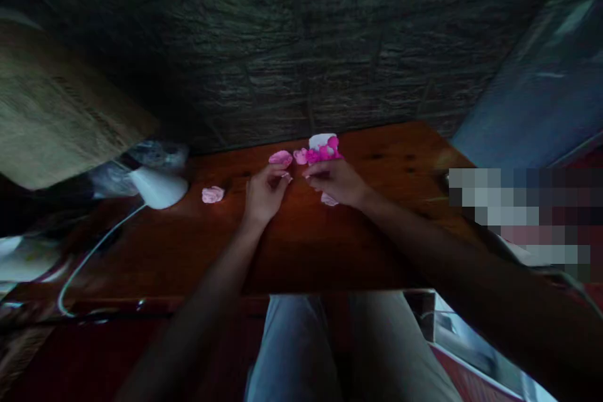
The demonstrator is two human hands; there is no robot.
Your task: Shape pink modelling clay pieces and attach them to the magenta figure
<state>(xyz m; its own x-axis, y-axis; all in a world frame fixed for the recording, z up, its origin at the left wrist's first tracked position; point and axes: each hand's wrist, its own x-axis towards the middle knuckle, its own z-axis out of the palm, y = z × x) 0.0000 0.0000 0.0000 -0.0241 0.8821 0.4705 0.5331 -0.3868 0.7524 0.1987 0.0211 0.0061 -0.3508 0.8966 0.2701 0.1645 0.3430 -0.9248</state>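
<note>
Pinching in both hands, head view. Left hand (266, 193), center of the frame — grip narrow, on a small pale scrap (287, 176) at the fingertips. Right hand (338, 181), just right of it — grip narrow too, on a light pink bit (308, 178); what exactly it is, too small to tell. Hands are apart, both over the wooden table (188, 251).

Pink oval piece (281, 158) lies just above the left hand. Next to it, a pink curl (300, 156), then a bright pink cluster (324, 152) by the right hand, in front of a white piece (322, 140). Pale pink piece (329, 199) shows below the right hand, partly hidden. Crumpled pink piece (213, 195) sits left of the left hand, well apart.

Left side of the frame: white cone-shaped object (160, 188) with a pale cable (89, 257), clear plastic (153, 157) behind. Dark textured wall (282, 44) across the top.
</note>
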